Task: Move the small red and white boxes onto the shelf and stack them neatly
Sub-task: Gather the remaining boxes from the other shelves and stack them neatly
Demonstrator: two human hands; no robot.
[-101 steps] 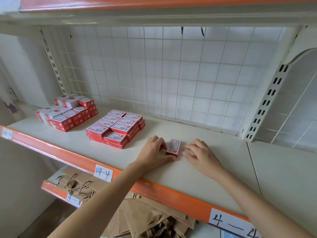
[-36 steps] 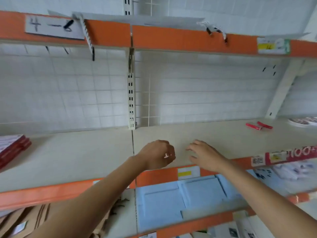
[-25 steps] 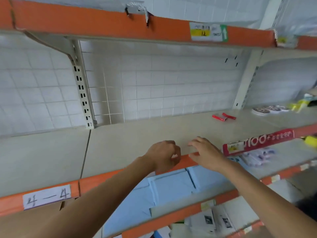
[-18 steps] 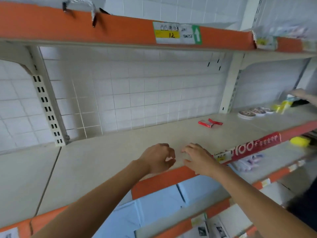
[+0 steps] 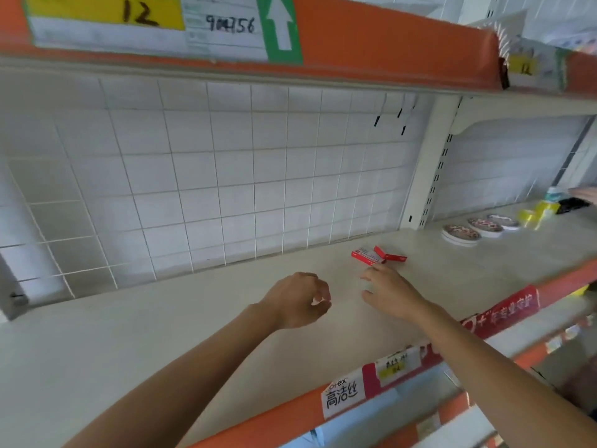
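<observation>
Two small red and white boxes lie on the beige shelf, right of frame centre, near the white wire-grid back panel. Left box: flat, label face up. Right box: just beside the first, one end raised and overlapping or touching it; exact contact cannot be told through the blur.

Right hand: lower centre-right of frame, fingers extended and relaxed, holding nothing, fingertips just below the left box and close to it; whether they touch it cannot be told.

Left hand: centre of frame, just left of the right hand, fingers loosely curled toward the palm, nothing visible in its grip, held above the shelf surface, well apart from both boxes.

Both bare forearms enter from the bottom edge.

Orange shelf-edge strip: runs along the bottom of frame toward the right edge. On it, a white tag with printed characters, a small yellow price tag and a red banner with white lettering.

Upper orange shelf edge: across the top of frame, carrying a yellow and white label marked "12" and a green patch with a white upward arrow.

Three round flat tins: in a row on the shelf at right of frame, past the slotted white upright.

Yellow items: far right, blurred, not identifiable.
</observation>
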